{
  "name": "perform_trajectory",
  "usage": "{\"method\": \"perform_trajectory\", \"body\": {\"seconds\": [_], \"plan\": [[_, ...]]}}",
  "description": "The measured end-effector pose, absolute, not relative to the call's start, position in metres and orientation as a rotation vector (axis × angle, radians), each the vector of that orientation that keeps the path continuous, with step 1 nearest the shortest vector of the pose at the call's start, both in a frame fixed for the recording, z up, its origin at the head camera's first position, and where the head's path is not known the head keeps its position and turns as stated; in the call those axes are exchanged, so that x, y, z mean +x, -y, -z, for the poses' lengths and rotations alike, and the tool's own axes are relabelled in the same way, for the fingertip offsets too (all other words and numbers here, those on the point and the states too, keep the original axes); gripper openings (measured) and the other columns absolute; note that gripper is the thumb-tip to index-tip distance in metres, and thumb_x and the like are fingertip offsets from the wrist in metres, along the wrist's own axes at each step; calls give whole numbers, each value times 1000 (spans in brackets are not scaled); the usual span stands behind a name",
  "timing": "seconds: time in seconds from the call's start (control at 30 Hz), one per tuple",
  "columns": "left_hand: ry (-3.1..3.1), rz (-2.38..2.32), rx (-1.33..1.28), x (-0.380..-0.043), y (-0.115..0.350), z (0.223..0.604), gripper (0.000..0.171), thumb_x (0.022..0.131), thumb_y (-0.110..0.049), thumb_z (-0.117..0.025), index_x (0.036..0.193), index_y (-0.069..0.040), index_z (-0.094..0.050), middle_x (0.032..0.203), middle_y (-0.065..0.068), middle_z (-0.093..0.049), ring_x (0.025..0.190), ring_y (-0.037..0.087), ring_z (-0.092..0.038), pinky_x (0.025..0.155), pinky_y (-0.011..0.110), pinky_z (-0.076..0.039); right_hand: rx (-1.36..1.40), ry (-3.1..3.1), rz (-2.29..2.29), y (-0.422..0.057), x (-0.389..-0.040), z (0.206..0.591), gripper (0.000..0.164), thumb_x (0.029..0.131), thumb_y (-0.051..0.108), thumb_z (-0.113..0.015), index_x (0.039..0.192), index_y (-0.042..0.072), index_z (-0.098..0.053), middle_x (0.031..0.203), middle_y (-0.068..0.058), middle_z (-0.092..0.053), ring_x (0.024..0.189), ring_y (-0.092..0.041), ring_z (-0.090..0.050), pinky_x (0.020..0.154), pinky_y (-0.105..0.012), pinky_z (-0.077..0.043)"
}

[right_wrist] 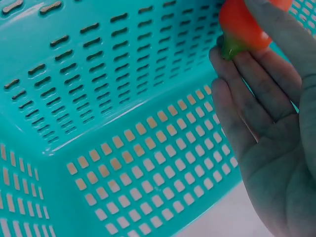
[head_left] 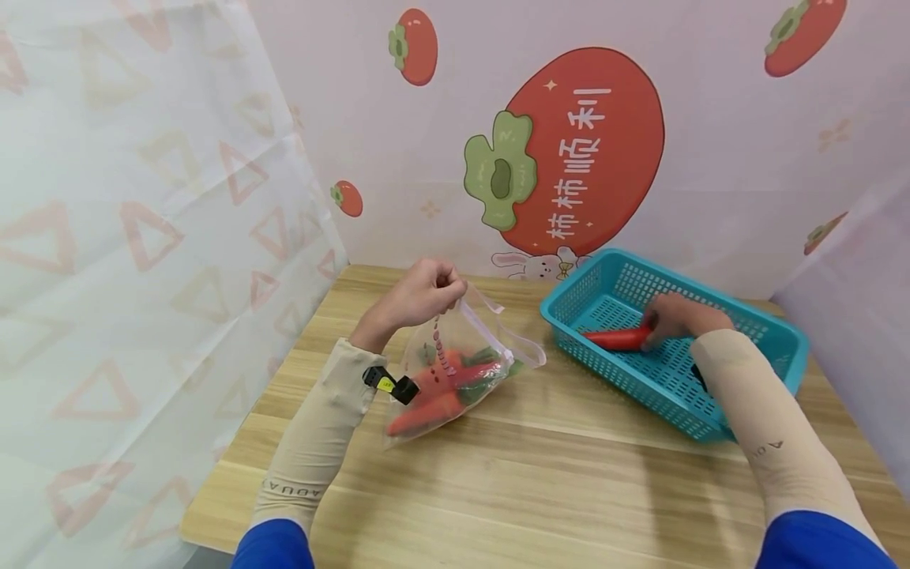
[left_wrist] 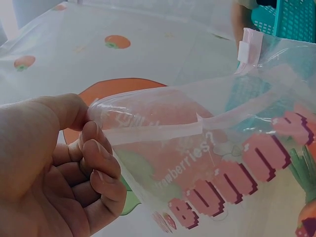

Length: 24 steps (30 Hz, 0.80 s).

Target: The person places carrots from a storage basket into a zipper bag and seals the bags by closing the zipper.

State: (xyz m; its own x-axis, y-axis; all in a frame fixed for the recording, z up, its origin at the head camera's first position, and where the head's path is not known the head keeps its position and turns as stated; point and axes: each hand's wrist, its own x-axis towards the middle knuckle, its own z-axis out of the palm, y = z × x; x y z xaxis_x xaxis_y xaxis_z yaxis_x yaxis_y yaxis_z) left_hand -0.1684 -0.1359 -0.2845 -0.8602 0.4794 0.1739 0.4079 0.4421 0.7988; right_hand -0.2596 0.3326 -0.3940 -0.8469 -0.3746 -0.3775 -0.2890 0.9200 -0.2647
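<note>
My left hand (head_left: 421, 295) pinches the upper corner of a clear zip bag (head_left: 415, 348) between thumb and index finger, holding it up off to the left. In the left wrist view the bag (left_wrist: 158, 143) shows pink BUNNY lettering, and its pale slider (left_wrist: 244, 51) sits at the far end of the top edge. Orange carrots (head_left: 430, 412) and a red vegetable (head_left: 478, 374) with green parts lie inside. My right hand (head_left: 671, 318) reaches into the turquoise basket (head_left: 802, 348) and grips a long red pepper (head_left: 617, 340). Its green stem (right_wrist: 232, 48) shows near the fingertips in the right wrist view.
The basket, with perforated walls (right_wrist: 89, 59), stands at the right of the wooden table (head_left: 526, 490). Behind the table is a printed backdrop (head_left: 412, 158) with persimmons, and a patterned sheet (head_left: 142, 316) hangs at the left.
</note>
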Motion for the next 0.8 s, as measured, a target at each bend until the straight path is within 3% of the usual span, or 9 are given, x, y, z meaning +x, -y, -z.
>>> {"method": "perform_trajectory", "body": {"seconds": [0.17, 0.47, 0.8], "plan": [[-2594, -1408, 810, -169, 137, 284, 29, 98, -6, -51, 70, -10, -57, 62, -2, -51, 51, 12, -46, 49, 24, -42, -503, -2675, 372, -345, -255, 386, 51, 86, 40, -86, 116, 0, -76, 105, -12, -75, 92, -24, -64, 78, -42, -59], [-2615, -1395, 811, -172, 137, 282, 28, 96, -5, -50, 70, -10, -57, 62, -2, -52, 51, 11, -46, 48, 24, -42, -541, -2772, 563, -356, -242, 366, 51, 88, 41, -85, 118, 0, -77, 104, -10, -78, 90, -19, -68, 71, -33, -58], [-2614, -1399, 812, -173, 138, 285, 30, 97, -6, -52, 68, -11, -55, 60, -2, -52, 50, 11, -46, 48, 23, -41, -517, -2826, 578, -362, -224, 348, 55, 87, 42, -86, 121, -1, -76, 101, -8, -80, 88, -17, -70, 69, -32, -56]]}}
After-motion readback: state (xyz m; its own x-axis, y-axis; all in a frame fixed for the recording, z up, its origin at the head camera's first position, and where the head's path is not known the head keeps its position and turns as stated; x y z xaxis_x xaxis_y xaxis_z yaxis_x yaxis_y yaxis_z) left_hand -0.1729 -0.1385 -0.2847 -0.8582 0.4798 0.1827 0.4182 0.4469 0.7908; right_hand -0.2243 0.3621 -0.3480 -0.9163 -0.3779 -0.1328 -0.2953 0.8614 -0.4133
